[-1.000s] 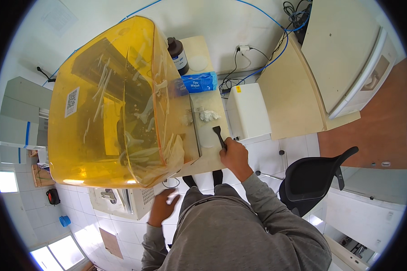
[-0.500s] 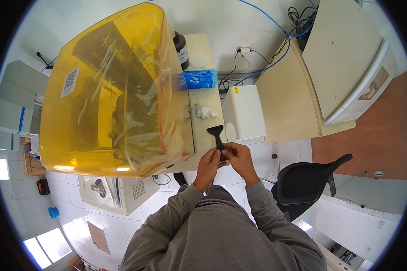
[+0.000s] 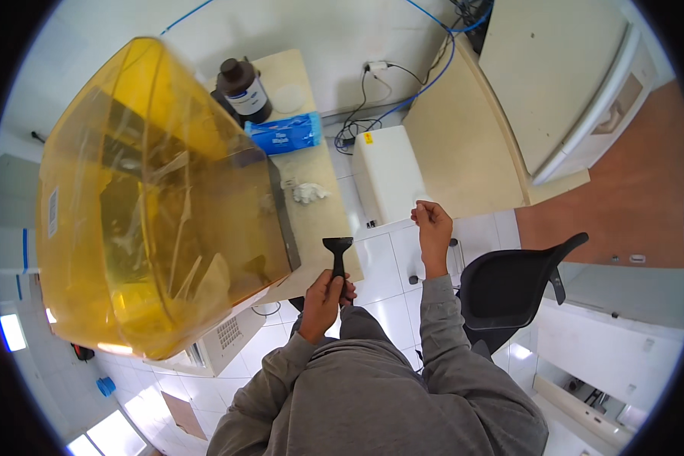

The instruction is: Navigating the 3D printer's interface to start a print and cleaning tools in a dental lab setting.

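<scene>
My left hand point(image 3: 324, 307) is wrapped round the handle of a black scraper point(image 3: 338, 254), its wide blade pointing away from me, just off the table's near right corner. Held out to the right, my right hand point(image 3: 433, 228) is raised by the near right edge of a white bin point(image 3: 391, 169). Its fingertips are pinched together; whether something small is between them is hidden. A crumpled white tissue point(image 3: 310, 193) lies on the cream table point(image 3: 311, 224), beyond the scraper. Behind it are a blue wipes pack point(image 3: 285, 134) and a dark brown bottle point(image 3: 243, 90).
A large translucent amber cover point(image 3: 148, 228) over a machine fills the left, reaching over the table. Cables point(image 3: 362, 114) run along the wall behind the bin. A black chair point(image 3: 509, 292) stands close on my right. A cream cabinet point(image 3: 463, 144) is at the far right.
My hands have parted: the left keeps the scraper, while the right has let go and swung right towards the bin. The view has shifted, and the amber cover appears turned and lower.
</scene>
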The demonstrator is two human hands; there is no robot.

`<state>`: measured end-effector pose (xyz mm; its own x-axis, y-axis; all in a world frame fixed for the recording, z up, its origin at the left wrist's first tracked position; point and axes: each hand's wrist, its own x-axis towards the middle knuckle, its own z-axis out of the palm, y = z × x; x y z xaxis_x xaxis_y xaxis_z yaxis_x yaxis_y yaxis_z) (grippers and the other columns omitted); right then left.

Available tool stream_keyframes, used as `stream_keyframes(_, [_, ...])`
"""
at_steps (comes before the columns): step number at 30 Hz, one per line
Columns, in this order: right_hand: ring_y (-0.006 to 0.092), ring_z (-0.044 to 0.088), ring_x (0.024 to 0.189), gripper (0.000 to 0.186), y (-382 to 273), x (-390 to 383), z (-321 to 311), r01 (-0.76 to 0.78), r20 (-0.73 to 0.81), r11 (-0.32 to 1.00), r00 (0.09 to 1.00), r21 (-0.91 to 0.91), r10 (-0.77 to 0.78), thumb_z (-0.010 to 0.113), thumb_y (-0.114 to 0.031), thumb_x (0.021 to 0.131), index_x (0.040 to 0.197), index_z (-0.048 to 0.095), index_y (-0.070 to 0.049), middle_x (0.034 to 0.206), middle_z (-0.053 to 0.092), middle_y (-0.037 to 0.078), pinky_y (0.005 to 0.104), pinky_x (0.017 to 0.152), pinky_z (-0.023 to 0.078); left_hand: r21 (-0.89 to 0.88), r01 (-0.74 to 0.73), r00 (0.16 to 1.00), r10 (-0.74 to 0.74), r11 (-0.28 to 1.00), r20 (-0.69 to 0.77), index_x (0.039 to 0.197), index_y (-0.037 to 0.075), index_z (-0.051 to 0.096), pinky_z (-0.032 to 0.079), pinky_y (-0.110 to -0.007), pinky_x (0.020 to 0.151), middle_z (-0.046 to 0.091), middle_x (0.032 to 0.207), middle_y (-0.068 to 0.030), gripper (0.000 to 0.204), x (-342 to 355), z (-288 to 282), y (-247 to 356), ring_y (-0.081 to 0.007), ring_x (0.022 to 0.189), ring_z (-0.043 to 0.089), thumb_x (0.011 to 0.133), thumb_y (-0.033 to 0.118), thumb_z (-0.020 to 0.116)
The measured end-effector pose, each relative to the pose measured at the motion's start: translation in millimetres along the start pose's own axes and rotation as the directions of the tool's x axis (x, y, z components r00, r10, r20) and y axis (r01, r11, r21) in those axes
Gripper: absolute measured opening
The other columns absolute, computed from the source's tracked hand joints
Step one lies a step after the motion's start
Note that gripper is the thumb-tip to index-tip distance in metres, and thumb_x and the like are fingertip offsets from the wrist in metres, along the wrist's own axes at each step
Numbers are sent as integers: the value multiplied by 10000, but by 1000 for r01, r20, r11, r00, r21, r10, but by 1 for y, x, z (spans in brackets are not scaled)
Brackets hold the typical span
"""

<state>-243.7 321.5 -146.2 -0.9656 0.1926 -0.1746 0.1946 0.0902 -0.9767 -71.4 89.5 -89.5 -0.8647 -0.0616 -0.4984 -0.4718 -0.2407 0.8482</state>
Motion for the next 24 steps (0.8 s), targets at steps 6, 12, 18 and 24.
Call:
stream_keyframes(6, [127,704,778,146,68,-23,-48,-134,-158,991,979,-11,131,676,-80,1030,1074,734,46,876,755,78,273,734,571,176,-141,990,141,974,13,1139,-6,614,495,-272,646,622,798,-25,224,14,-1,7,-91,705,598,1151,158,460])
stream_keyframes(12, [116,678,748,105,115,-72,-72,-271,-190,958,949,-90,250,701,-65,981,1025,745,20,846,745,55,259,708,539,240,-243,968,251,940,-3,1042,-11,604,431,-284,579,541,689,-8,230,49,-1,2,-79,610,498,1132,158,478])
stream_keyframes(18, [157,702,788,196,187,-38,-98,-317,-185,948,934,-35,305,791,-185,907,1038,750,-45,881,761,38,336,735,560,226,-259,965,262,939,16,998,-9,609,402,-268,543,541,679,1,229,54,7,-3,-64,585,477,1121,142,489])
stream_keyframes(24, [235,695,1012,339,243,63,-107,-664,-80,618,652,421,754,757,-279,963,1226,695,-75,1143,736,59,443,888,537,250,-139,990,137,958,24,985,-15,606,402,-263,549,552,677,-9,233,37,34,17,-65,593,485,1115,126,473])
